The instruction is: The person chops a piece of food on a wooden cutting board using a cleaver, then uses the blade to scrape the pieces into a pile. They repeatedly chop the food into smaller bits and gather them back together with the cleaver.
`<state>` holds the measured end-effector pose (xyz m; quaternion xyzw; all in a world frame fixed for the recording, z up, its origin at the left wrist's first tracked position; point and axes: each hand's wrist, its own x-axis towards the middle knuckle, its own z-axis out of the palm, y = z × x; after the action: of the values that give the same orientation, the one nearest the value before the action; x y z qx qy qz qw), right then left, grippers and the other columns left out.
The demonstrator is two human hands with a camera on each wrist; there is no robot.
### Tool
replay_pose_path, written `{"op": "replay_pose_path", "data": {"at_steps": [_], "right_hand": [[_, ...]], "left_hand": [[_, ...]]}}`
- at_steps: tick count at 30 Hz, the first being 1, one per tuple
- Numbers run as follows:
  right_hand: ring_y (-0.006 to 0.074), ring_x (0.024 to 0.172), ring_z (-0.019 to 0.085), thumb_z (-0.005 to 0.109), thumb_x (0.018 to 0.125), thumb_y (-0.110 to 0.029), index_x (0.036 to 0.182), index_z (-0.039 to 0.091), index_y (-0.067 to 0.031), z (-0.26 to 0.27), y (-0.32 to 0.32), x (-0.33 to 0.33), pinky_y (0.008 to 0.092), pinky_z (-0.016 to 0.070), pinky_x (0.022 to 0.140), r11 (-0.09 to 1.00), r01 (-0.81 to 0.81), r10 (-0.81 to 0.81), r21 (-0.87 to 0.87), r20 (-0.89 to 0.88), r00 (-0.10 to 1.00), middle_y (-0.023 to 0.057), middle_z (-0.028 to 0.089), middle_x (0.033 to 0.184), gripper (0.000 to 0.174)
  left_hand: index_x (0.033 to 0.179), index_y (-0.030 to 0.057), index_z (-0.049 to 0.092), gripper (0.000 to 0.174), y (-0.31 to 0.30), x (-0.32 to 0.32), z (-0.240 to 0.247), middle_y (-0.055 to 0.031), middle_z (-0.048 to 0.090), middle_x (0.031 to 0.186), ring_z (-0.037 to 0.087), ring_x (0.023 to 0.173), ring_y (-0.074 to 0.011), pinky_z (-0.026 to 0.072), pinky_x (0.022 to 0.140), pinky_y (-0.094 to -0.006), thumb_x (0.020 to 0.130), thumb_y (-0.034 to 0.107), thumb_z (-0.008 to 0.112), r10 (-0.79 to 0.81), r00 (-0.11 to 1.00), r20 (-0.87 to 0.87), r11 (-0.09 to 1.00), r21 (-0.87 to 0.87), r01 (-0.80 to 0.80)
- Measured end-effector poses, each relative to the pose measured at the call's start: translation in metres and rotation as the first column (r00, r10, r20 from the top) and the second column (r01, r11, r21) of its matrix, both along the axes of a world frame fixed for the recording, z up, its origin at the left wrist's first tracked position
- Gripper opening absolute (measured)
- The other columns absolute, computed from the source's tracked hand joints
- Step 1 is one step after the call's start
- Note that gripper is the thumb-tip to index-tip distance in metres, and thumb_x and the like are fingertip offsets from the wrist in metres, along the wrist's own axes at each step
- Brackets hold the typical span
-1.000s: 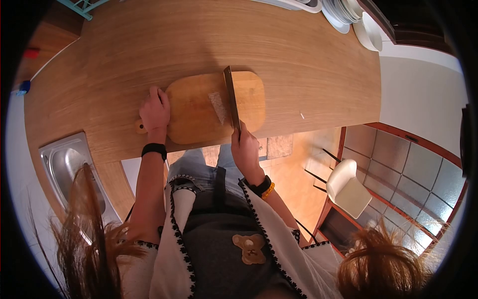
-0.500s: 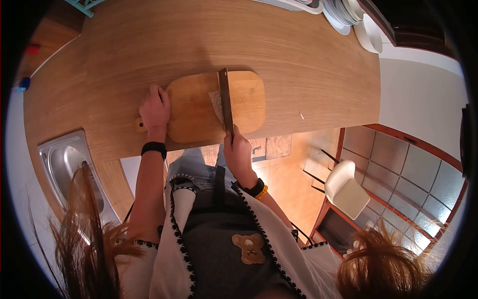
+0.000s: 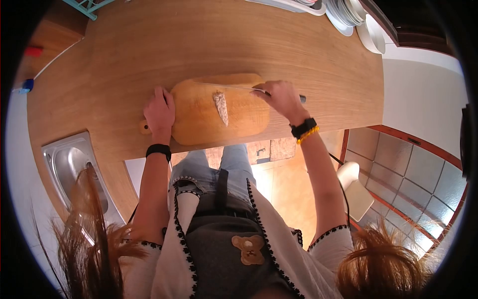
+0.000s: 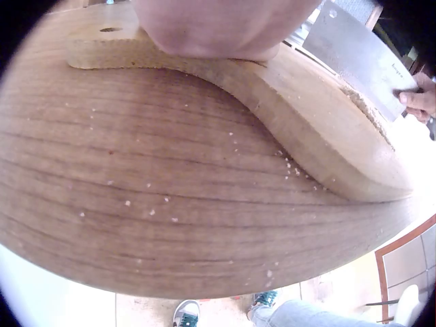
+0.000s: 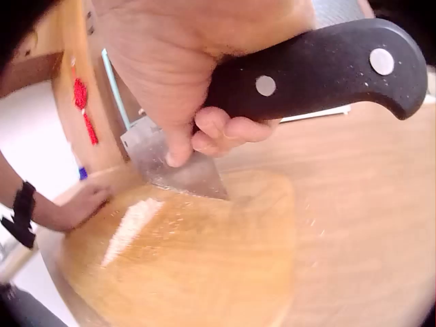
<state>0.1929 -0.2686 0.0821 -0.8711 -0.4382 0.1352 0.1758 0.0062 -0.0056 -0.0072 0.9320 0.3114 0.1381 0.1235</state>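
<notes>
On the wooden cutting board (image 3: 194,124) lies a narrow wedge of pale, finely chopped food (image 3: 221,108), also seen in the right wrist view (image 5: 129,231). My left hand (image 3: 159,110) grips the board's left end beside its holed handle. The right hand (image 3: 285,99) holds a cleaver by its black handle (image 5: 313,71), thumb and finger against the blade (image 4: 357,54). Seen from the head, that blade is nearly edge-on and points left over the board's far part. In the right wrist view it stands beyond the food.
Small pale crumbs (image 4: 167,199) dot the wooden counter (image 4: 136,163) near the board. A metal sink (image 3: 74,164) is at the left front; stacked plates (image 3: 346,15) and a white bowl (image 3: 371,35) stand at the back right. A white chair (image 3: 356,192) is beyond the counter's right front.
My right hand has swung up and to the right, turning the cleaver from pointing away across the board to pointing left near its far edge. The food wedge is uncovered. My left hand keeps its place.
</notes>
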Motion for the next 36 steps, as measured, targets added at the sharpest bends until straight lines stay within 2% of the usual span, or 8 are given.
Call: {"op": "replay_pose_path", "data": {"at_steps": [21,24,27,29,31,33,35,36], "right_hand": [[0.0226,0.058,0.059,0.056,0.087,-0.042,0.083,0.072,-0.0187,-0.017,-0.007,0.014,0.034,0.0464,0.053,0.956,-0.274,0.289,-0.104,0.187,0.939,0.0013,0.058,0.064,0.028],[0.024,0.06,0.059,0.058,0.087,-0.037,0.086,0.072,-0.0168,-0.01,-0.01,0.002,0.0354,0.0459,0.053,0.986,-0.162,0.164,-0.027,0.108,0.981,0.0034,0.059,0.066,0.025],[0.0236,0.054,0.059,0.062,0.088,-0.029,0.088,0.07,-0.0091,-0.006,-0.021,-0.027,0.0353,0.044,0.049,0.967,0.219,-0.219,0.134,-0.009,0.976,0.0092,0.059,0.066,0.022],[0.0169,0.049,0.055,0.062,0.089,-0.021,0.094,0.067,-0.0042,-0.016,-0.032,-0.06,0.0322,0.0425,0.046,0.867,0.486,-0.432,0.108,-0.32,0.843,0.0098,0.055,0.061,0.018],[0.0127,0.048,0.051,0.06,0.09,-0.015,0.105,0.062,-0.0013,-0.019,-0.034,-0.105,0.0312,0.0411,0.045,0.652,0.756,-0.53,-0.058,-0.748,0.399,0.011,0.052,0.059,0.02],[0.0165,0.047,0.051,0.057,0.091,-0.014,0.113,0.058,-0.0032,-0.004,-0.024,-0.143,0.0317,0.0417,0.045,0.607,0.78,-0.519,-0.15,-0.818,0.247,0.0132,0.053,0.061,0.024],[0.016,0.047,0.054,0.055,0.093,-0.017,0.088,0.057,-0.0008,-0.002,-0.017,-0.172,0.0305,0.0416,0.044,0.786,0.618,-0.478,-0.008,-0.643,0.599,0.0068,0.057,0.062,0.017],[0.0244,0.052,0.057,0.055,0.092,-0.014,0.097,0.057,-0.001,0.004,-0.004,-0.18,0.035,0.0436,0.047,0.834,0.545,-0.431,0.084,-0.517,0.739,0.0126,0.059,0.066,0.014]], "left_hand": [[0.081,0.0074,0.049,0.014,0.002,-0.003,-0.007,-0.0134,0.057,0.06,0.057,0.057,-0.0331,0.0468,0.053,-0.043,0.09,0.019,0.049,-0.001,0.999,0.045,1.0,0.006,0.001],[0.08,0.0075,0.049,0.015,0.003,-0.003,-0.008,-0.0129,0.057,0.06,0.057,0.056,-0.0327,0.0467,0.053,-0.0428,0.09,0.019,0.049,0.0,0.999,0.04,1.0,0.009,-0.001],[0.079,0.0077,0.048,0.016,0.001,-0.003,-0.008,-0.0126,0.057,0.06,0.057,0.056,-0.0322,0.0466,0.052,-0.0425,0.09,0.019,0.05,0.013,0.999,0.03,1.0,-0.007,-0.013],[0.079,0.0078,0.048,0.016,0.002,-0.002,-0.008,-0.0124,0.057,0.06,0.057,0.056,-0.0319,0.0466,0.052,-0.0423,0.09,0.019,0.05,0.019,0.999,0.034,1.0,-0.011,-0.019],[0.079,0.0083,0.048,0.015,0.002,-0.003,-0.006,-0.0123,0.057,0.061,0.058,0.057,-0.0315,0.0465,0.051,-0.0419,0.09,0.019,0.05,0.017,1.0,0.01,1.0,-0.023,-0.017],[0.079,0.0083,0.048,0.015,0.002,-0.003,-0.006,-0.0123,0.057,0.061,0.058,0.057,-0.0315,0.0463,0.051,-0.0419,0.09,0.018,0.05,0.011,1.0,0.022,1.0,-0.011,-0.011],[0.079,0.0083,0.048,0.015,0.0,-0.001,-0.005,-0.0123,0.057,0.061,0.058,0.058,-0.0315,0.0462,0.051,-0.0419,0.09,0.018,0.05,-0.003,0.999,0.038,1.0,-0.001,0.003],[0.079,0.0083,0.048,0.015,0.0,-0.001,-0.003,-0.0126,0.057,0.061,0.058,0.058,-0.032,0.046,0.051,-0.0423,0.09,0.019,0.05,0.006,0.999,0.044,1.0,-0.022,-0.005]]}}
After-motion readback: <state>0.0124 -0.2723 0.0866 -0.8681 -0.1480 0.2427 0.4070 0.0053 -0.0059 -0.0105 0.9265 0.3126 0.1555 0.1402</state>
